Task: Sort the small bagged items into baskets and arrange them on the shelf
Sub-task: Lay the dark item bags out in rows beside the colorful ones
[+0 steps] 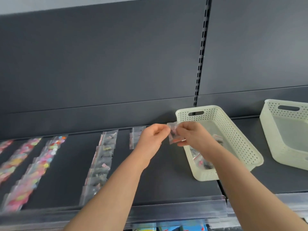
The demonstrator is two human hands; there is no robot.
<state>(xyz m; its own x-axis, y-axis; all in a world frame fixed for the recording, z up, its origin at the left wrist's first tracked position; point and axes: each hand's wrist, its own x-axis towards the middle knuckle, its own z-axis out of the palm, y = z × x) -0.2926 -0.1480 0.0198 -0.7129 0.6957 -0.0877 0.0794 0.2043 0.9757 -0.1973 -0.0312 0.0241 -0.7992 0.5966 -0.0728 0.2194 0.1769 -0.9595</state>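
Note:
Both hands meet above the dark shelf (166, 172) on one small clear bag (173, 135) with dark and red pieces inside. My left hand (152, 137) pinches its left edge, my right hand (191, 135) grips its right side. Just to the right stands a cream perforated basket (236, 139) with a few similar bags lying inside it. A short column of clear bags (135, 137) lies behind my left hand. A long row of bags with dark contents (101, 162) runs down the shelf further left.
Rows of bags with pink, red and yellow contents (40, 165) cover the shelf's left part. A second cream basket (290, 134) stands at the far right. A clear plastic rail (175, 212) lines the shelf's front edge. A slotted upright (200, 52) divides the grey back panel.

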